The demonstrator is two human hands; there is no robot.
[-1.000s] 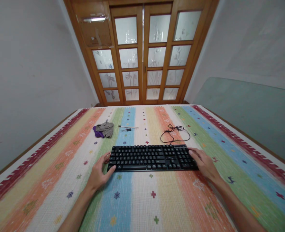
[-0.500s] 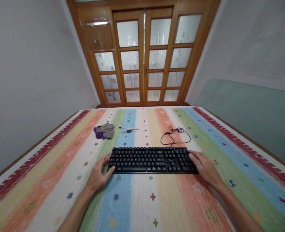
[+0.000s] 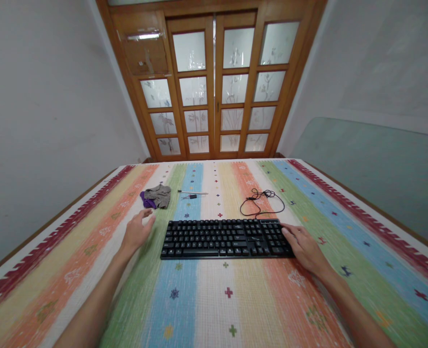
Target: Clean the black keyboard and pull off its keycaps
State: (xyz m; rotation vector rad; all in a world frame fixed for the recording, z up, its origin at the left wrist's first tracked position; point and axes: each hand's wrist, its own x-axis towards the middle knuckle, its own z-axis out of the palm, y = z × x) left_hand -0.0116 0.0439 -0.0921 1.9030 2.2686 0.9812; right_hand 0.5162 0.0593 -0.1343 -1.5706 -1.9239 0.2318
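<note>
A black keyboard (image 3: 214, 239) lies flat on the striped tablecloth. My right hand (image 3: 304, 246) holds its right end, with the thumb on the number keys and the other fingers partly hidden at the edge. Off the keyboard's left end, my left hand (image 3: 137, 231) is held open, thumb apart from the fingers and nothing in it. Just beyond its fingertips sits a crumpled grey and purple cloth (image 3: 159, 196). I cannot tell whether the fingertips touch it.
Behind the keyboard, its black cable (image 3: 282, 202) lies in loose loops. A thin pale stick with a dark tip (image 3: 195, 193) and a small black item (image 3: 192, 196) lie to the right of the cloth. Wooden glass-paned doors (image 3: 214, 116) stand past the striped tablecloth (image 3: 214, 299).
My left hand has let go of the keyboard's left end and moved forward and left, toward the cloth. My right hand stays on the right end.
</note>
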